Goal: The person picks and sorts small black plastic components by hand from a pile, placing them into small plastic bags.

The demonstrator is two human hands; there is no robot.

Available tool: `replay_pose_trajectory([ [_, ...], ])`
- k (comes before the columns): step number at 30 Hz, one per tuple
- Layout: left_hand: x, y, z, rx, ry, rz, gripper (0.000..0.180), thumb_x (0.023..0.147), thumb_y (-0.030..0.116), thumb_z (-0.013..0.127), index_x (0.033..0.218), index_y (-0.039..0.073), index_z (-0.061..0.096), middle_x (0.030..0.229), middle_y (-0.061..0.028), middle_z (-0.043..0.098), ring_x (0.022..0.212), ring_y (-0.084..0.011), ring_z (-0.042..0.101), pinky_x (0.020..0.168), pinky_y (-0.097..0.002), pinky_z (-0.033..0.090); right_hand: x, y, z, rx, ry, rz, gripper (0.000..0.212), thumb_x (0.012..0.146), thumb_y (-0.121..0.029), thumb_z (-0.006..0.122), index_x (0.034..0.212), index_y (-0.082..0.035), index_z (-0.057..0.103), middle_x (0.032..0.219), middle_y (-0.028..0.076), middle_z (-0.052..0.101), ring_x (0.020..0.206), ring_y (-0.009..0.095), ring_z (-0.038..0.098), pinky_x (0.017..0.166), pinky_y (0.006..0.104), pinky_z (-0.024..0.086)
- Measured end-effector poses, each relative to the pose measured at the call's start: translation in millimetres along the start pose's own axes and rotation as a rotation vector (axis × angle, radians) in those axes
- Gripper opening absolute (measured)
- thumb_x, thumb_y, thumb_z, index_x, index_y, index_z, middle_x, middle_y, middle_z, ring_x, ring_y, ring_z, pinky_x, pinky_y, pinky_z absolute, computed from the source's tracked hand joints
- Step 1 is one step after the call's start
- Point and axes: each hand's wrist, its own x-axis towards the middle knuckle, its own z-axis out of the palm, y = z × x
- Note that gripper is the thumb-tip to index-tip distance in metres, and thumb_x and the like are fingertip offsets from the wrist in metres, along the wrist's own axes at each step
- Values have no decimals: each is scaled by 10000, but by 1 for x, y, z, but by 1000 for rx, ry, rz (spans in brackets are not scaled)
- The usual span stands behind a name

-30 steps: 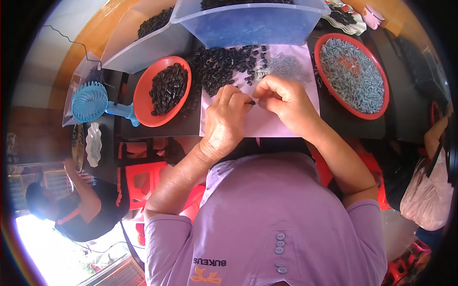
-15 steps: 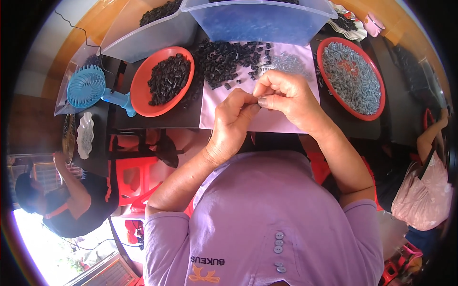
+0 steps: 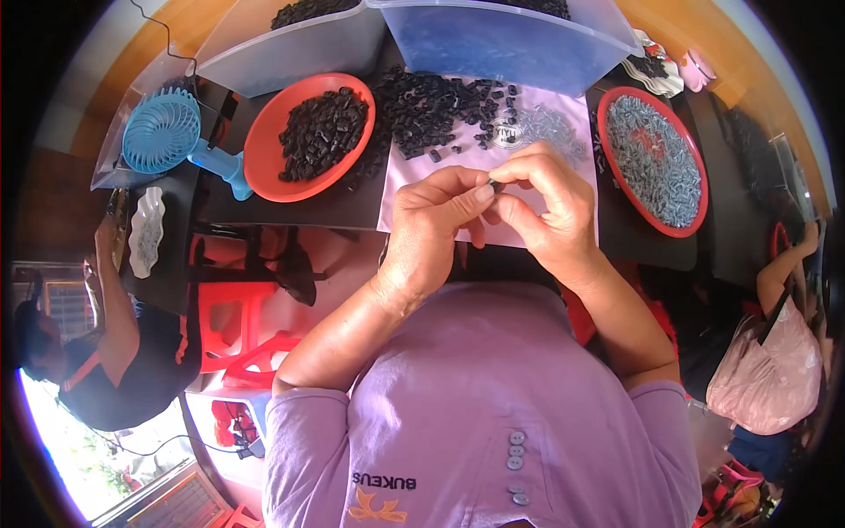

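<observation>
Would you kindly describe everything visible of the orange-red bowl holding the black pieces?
The bowl is shallow, smooth and orange-red, apparently plastic, with a plain rim. It sits mouth up on the dark table, left of the pink cloth. Small black pieces are heaped inside, leaving its left wall bare. The blue fan's handle lies close to its left edge; contact is unclear. The left hand does not touch it.

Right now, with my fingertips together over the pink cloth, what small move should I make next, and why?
I'd probably ease the right hand back slightly while the left hand holds on: their fingertips meet above the pink cloth and seem to cover most of a small dark piece, so easing off should help you see it.
</observation>
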Motion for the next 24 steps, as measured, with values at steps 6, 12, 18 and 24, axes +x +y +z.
replay_pose_trajectory([
  [6,5,-6,-33,105,108,54,152,937,80,606,1020,-38,653,850,-56,658,709,-98,608,572,-215,468,21,17,2,-68,-205,215,62,804,44,640,854,9,631,840,79,617,728,179,610,649,277,474],
  [12,3,-9,-34,210,103,71,172,972,103,572,1048,-39,634,863,-60,649,676,-86,597,548,-212,484,33,42,38,-735,-300,-97,79,717,-77,634,794,-64,621,814,80,598,748,276,637,642,403,507],
  [18,4,-12,-40,144,88,96,151,967,87,575,1038,-33,633,863,-69,652,686,-95,608,542,-217,485,29,46,42,-783,-333,-175,40,752,-77,595,786,-56,598,871,87,584,853,267,602,755,386,477],
  [24,2,-9,-37,33,117,95,157,963,82,576,1026,-52,627,849,-94,651,687,-136,621,520,-235,474,31,52,41,-655,-291,-253,104,681,-46,632,768,-75,583,832,83,577,825,271,593,725,400,463],
])
